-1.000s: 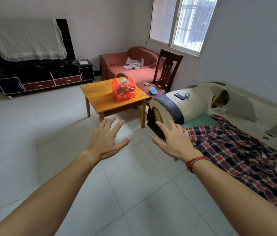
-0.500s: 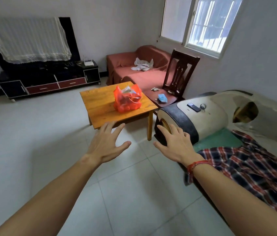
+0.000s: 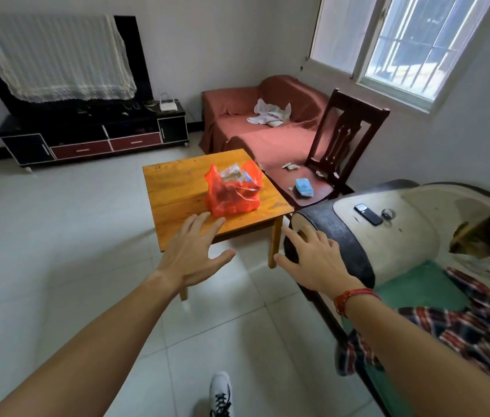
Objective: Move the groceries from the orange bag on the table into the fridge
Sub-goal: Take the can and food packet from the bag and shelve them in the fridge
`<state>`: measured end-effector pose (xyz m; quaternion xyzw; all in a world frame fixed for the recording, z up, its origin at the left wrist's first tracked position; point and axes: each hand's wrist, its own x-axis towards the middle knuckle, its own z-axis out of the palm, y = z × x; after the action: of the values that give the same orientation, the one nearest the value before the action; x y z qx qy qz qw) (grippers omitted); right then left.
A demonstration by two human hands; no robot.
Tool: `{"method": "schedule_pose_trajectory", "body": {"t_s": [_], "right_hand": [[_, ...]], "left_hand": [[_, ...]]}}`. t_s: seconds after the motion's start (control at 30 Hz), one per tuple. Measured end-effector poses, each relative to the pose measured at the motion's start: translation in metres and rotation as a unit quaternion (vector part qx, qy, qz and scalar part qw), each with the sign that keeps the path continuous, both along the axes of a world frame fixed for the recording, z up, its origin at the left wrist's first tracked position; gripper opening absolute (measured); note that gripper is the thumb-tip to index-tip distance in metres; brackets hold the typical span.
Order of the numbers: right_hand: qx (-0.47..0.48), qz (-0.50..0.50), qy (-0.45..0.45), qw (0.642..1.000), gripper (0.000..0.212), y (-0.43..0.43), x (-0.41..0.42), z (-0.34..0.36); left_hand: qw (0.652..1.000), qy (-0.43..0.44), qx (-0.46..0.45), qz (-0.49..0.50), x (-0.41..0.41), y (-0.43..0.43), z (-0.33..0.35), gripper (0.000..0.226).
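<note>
My left hand (image 3: 195, 260) and right hand (image 3: 313, 261) are stretched out in front of me, fingers (image 3: 200, 224) spread and straight, holding nothing. The orange bag (image 3: 233, 195) sits on the wooden counter (image 3: 174, 188) just beyond my left fingertips, with packets showing in its open top. My right fingers hover in front of the sofa arm (image 3: 343, 236).

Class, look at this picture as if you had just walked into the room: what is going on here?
A person faces a small wooden table with both arms stretched forward. The left hand and right hand are open, fingers spread, and hold nothing. Neither appears to touch the orange bag, which sits on the table with groceries inside. No fridge is in view, so nothing has been unloaded yet.
</note>
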<state>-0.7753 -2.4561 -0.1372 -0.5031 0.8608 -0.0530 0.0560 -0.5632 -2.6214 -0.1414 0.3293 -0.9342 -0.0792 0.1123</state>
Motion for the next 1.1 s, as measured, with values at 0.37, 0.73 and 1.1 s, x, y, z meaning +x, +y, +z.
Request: {"method": "schedule_pose_trajectory", "body": {"t_s": [0.37,0.73,1.1], "right_hand": [[0.013,0.006,0.014,1.000,0.072,-0.169,-0.089,-0.016],[0.040,0.014,0.004,0.999,0.075,-0.295,-0.162,-0.034],[0.064,0.052,-0.029,0.996,0.082,-0.415,-0.262,-0.067]], "left_hand": [[1.000,-0.008,0.018,-0.002,-0.097,-0.169,-0.026,0.083],[0.998,-0.022,0.054,0.003,-0.168,-0.292,-0.049,0.082],[0.990,-0.032,0.123,0.059,-0.257,-0.386,-0.083,0.084]]}}
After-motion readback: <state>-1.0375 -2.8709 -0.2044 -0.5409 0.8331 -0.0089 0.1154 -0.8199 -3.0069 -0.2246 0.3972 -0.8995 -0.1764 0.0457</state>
